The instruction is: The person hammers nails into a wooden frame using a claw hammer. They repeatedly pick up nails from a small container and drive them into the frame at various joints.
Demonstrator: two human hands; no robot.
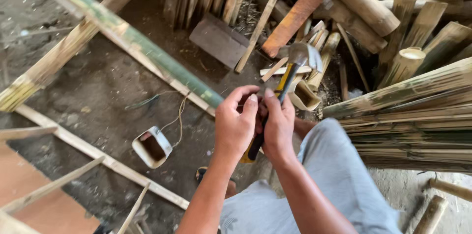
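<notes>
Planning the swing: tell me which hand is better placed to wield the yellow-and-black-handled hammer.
Probably the right hand: the yellow-and-black-handled hammer has its handle running down through that palm. The left hand only meets it at the fingertips beside the handle.

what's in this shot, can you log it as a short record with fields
setting: dirt floor strewn with bamboo
left hand: fingers pinched together at the hammer's handle
right hand: wrapped round the hammer, head up
hammer: yellow and black handle, metal claw head
nearby: cut bamboo ring on the floor, green bamboo pole, bundle of split bamboo
clothing: grey shorts
</notes>
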